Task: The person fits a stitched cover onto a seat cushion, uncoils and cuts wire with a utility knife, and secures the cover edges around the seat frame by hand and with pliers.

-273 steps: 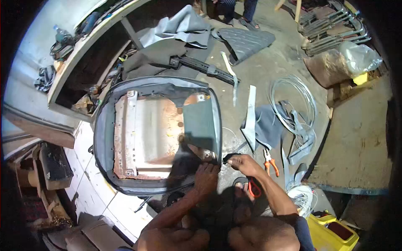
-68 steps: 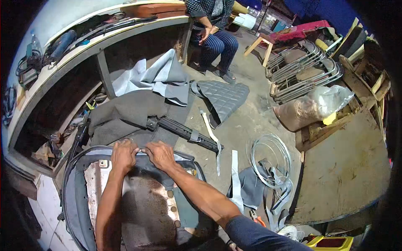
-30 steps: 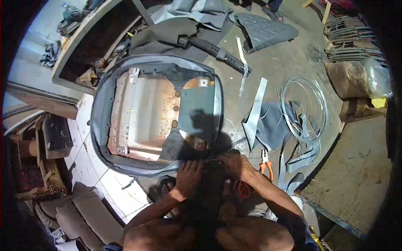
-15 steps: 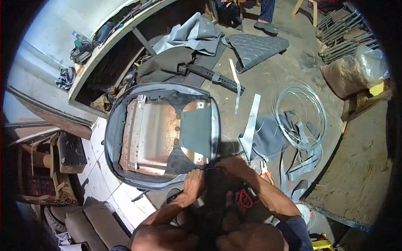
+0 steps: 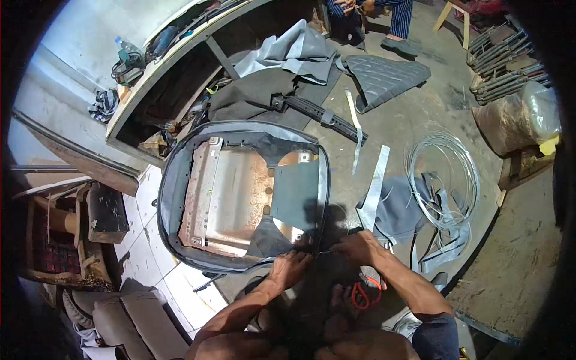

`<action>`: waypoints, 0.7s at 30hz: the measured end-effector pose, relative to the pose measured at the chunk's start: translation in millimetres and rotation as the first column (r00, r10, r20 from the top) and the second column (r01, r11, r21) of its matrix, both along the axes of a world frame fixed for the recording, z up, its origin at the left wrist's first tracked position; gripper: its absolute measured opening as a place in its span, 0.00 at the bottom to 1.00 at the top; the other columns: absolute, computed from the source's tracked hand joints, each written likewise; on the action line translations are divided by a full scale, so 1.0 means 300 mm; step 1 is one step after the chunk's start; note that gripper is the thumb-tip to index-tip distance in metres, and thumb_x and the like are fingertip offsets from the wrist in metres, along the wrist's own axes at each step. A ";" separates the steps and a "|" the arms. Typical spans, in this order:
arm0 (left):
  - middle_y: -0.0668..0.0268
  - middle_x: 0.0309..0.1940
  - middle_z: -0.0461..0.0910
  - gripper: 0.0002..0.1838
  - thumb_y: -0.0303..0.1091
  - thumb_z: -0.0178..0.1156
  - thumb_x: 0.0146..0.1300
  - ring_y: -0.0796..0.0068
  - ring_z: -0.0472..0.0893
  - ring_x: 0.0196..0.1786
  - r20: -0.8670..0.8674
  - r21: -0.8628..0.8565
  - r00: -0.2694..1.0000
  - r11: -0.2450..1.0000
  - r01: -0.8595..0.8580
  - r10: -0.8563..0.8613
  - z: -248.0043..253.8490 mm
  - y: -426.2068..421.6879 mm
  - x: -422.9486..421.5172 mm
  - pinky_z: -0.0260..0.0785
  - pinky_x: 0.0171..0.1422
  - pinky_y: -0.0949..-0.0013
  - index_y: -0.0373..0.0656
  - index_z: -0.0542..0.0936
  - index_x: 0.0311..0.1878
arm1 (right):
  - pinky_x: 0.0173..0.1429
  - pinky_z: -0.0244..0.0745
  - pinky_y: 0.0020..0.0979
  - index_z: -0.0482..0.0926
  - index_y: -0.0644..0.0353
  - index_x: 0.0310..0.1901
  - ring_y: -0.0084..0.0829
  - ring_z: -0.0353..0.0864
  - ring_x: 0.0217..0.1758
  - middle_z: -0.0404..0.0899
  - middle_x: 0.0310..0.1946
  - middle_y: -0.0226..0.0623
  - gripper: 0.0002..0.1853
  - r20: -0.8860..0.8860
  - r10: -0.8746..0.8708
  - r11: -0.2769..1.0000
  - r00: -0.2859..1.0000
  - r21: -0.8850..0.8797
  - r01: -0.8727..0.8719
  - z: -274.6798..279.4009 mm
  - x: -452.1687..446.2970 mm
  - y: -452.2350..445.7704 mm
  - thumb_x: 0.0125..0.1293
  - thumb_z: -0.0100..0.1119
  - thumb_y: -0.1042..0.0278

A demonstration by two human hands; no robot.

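Note:
An upside-down seat cushion (image 5: 297,186) lies before me, its rusty metal pan (image 5: 231,198) showing inside a dark fabric cover edge. At the near right corner, my left hand (image 5: 291,268) is closed on the cover's rim. To its right, my right hand (image 5: 358,247) is closed in a pinch, apart from the seat. A thin pale strand (image 5: 324,252), which looks like wire, spans the gap from the seat corner to my right fingers. Red-handled scissors (image 5: 365,294) lie on the floor below my right hand.
A coil of wire (image 5: 441,180) rests among fabric scraps (image 5: 399,207) on the right. Behind the seat are a black metal rail (image 5: 321,117), a quilted grey piece (image 5: 390,78) and draped fabric (image 5: 288,51). Another person's legs (image 5: 401,21) show at the top. A wooden board (image 5: 516,240) stands right.
My right hand has drawn away to the right from my left hand, and the thin strand now shows between them. My left hand stays at the rim. The view has shifted slightly.

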State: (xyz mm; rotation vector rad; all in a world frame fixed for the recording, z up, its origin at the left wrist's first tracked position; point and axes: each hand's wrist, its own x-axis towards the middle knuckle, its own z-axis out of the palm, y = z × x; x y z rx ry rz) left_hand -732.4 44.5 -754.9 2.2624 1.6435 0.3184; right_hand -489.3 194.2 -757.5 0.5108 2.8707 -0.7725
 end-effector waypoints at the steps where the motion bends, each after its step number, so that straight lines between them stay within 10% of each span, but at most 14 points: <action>1: 0.61 0.36 0.78 0.11 0.34 0.61 0.59 0.57 0.81 0.38 -0.065 -0.098 0.997 0.995 -0.036 0.029 0.045 0.009 0.014 0.77 0.38 0.55 0.46 0.77 0.45 | 0.45 0.82 0.42 0.82 0.39 0.57 0.39 0.88 0.41 0.87 0.39 0.34 0.21 -0.040 -0.165 0.969 0.986 -0.195 0.154 -0.042 0.011 -0.015 0.62 0.59 0.68; 5: 0.64 0.40 0.79 0.12 0.36 0.56 0.63 0.65 0.81 0.44 -0.355 -0.064 0.928 0.993 0.095 -0.111 0.043 0.004 0.035 0.75 0.42 0.64 0.43 0.78 0.47 | 0.42 0.81 0.42 0.83 0.38 0.58 0.43 0.87 0.40 0.87 0.36 0.37 0.19 0.184 -0.095 0.982 0.978 -0.142 0.122 0.101 -0.043 -0.042 0.64 0.59 0.62; 11: 0.64 0.39 0.79 0.19 0.37 0.60 0.60 0.66 0.81 0.42 -0.278 -0.031 0.945 0.985 0.171 -0.173 -0.037 -0.001 -0.001 0.75 0.41 0.64 0.43 0.76 0.54 | 0.47 0.84 0.41 0.85 0.46 0.53 0.43 0.88 0.43 0.88 0.42 0.39 0.17 -0.232 -0.405 0.892 0.885 -0.313 0.326 -0.038 -0.016 -0.153 0.62 0.58 0.65; 17: 0.66 0.40 0.81 0.20 0.34 0.63 0.57 0.67 0.84 0.42 -0.171 -0.164 0.946 0.954 0.249 -0.276 -0.043 0.045 -0.051 0.77 0.37 0.62 0.47 0.77 0.55 | 0.40 0.84 0.43 0.82 0.42 0.58 0.43 0.87 0.40 0.86 0.38 0.38 0.22 0.005 -0.218 0.967 0.976 -0.132 0.217 0.001 -0.008 -0.196 0.60 0.58 0.67; 21: 0.65 0.38 0.82 0.20 0.35 0.63 0.57 0.65 0.86 0.39 -0.183 -0.193 0.942 0.950 0.244 -0.280 0.022 0.079 -0.046 0.78 0.34 0.61 0.46 0.78 0.54 | 0.38 0.83 0.43 0.82 0.42 0.57 0.45 0.86 0.35 0.84 0.34 0.37 0.22 -0.222 -0.243 0.963 0.944 -0.172 0.207 -0.112 0.000 -0.219 0.60 0.58 0.67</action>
